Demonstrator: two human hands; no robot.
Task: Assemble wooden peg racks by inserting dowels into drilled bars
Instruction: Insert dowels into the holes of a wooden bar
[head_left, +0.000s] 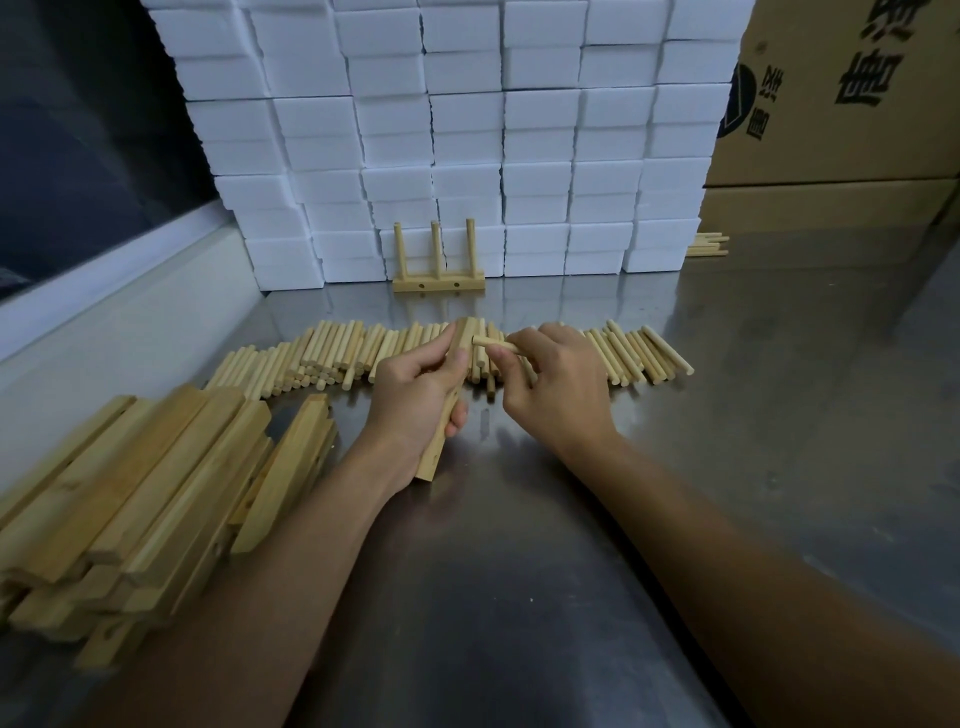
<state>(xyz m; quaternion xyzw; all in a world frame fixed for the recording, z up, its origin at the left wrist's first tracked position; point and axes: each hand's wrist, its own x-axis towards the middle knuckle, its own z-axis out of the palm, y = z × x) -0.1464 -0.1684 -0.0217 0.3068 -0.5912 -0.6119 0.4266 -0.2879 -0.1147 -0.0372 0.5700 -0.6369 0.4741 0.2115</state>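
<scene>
Here, on the scuffed grey steel tabletop, the left hand grips a pale drilled wooden bar; the right hand pinches a short round wooden dowel beside that bar's top. Behind the bar stand stacked white foam blocks.

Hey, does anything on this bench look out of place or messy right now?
Mostly tidy. The pile of drilled bars at the left is heaped unevenly, several lying tilted across each other. A few stray dowels lie apart by the cardboard box, away from the main dowel row. Nothing looks damaged.
</scene>
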